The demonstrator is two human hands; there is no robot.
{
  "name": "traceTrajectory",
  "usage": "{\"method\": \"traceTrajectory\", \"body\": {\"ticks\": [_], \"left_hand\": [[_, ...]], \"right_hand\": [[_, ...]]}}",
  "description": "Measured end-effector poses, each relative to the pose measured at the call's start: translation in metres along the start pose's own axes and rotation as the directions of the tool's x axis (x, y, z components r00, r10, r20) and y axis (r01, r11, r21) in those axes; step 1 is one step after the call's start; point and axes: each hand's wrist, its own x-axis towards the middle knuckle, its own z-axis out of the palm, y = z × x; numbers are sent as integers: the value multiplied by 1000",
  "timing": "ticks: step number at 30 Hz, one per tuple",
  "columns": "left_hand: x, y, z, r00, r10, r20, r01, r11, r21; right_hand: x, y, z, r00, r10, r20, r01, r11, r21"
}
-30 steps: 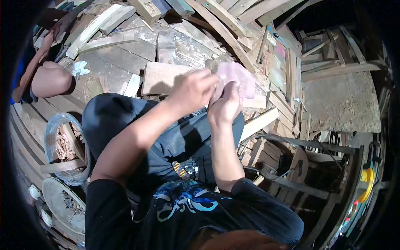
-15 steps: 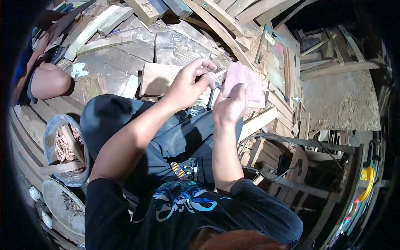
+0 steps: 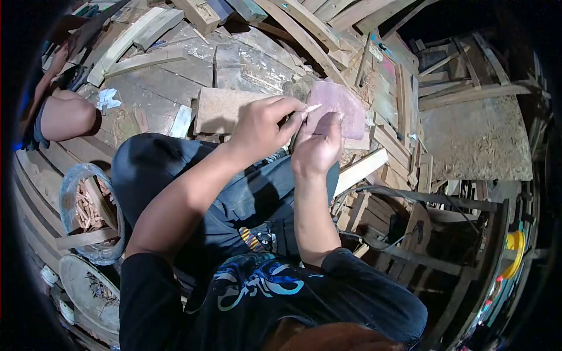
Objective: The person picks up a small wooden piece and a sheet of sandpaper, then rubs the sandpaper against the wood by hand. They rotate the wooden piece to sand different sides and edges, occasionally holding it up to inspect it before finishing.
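Observation:
My left hand (image 3: 266,124) is closed in a pinch on a small pale wooden stick (image 3: 314,108) with a tapered end. The stick's tip overlaps a pink sandpaper sheet (image 3: 345,108) in this view. Palm up, my right hand (image 3: 319,146) supports the sheet from below, its thumb lying over the near edge and its other fingers mostly hidden. A flat wooden block (image 3: 219,108) lies on the floor just beyond my left wrist.
A bucket (image 3: 69,196) of small wood pieces stands at left, with a round basin (image 3: 76,275) nearer me. Planks (image 3: 146,58) and beams (image 3: 304,35) lie ahead. Another person's knee (image 3: 70,114) shows at far left. A broad board (image 3: 477,140) is at right.
My left hand has shifted slightly right and down, bringing the stick's tip over the sheet. My right hand and the sheet have moved a little left, and the sheet lies flatter.

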Motion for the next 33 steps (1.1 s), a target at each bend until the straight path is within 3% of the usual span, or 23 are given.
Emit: {"method": "traceTrajectory", "body": {"ticks": [6, 9, 13, 18, 21, 23, 25, 28, 32, 33], "left_hand": [[1, 0, -2, 990, 137, -17, -133, 983, 124], [-5, -2, 1, 995, 89, 39, -94, 986, 140], [-1, -1, 2, 990, 132, -52, -126, 987, 100], [-6, -3, 0, 994, 89, 56, -98, 978, 185], [-1, -4, -2, 996, 94, -5, -92, 986, 142], [-5, -6, 0, 998, 48, 47, -53, 992, 116], [-7, -7, 2, 994, 70, 88, -88, 972, 216], [-4, -8, 2, 997, 70, 22, -73, 985, 154], [-5, -7, 2, 987, -29, 157, -2, 981, 193], [-4, -8, 1, 990, -54, 128, 33, 987, 157]], "right_hand": [[-2, 0, 6, 1000, -9, -9, 10, 1000, 29], [3, -1, 6, 998, -58, -28, 58, 998, -19], [0, 1, 9, 998, -24, -64, 23, 1000, -6], [1, 0, 3, 1000, -23, -4, 22, 996, -82], [-8, 9, 4, 998, 17, -68, -27, 989, -145], [1, 10, -1, 986, 24, -166, -36, 997, -75], [1, 7, -6, 999, 5, -32, -9, 993, -115], [-7, 9, -1, 999, 36, -18, -37, 996, -86], [10, 1, 2, 976, -80, -201, 63, 994, -93], [14, -1, 0, 981, -86, -172, 74, 995, -73]]}}
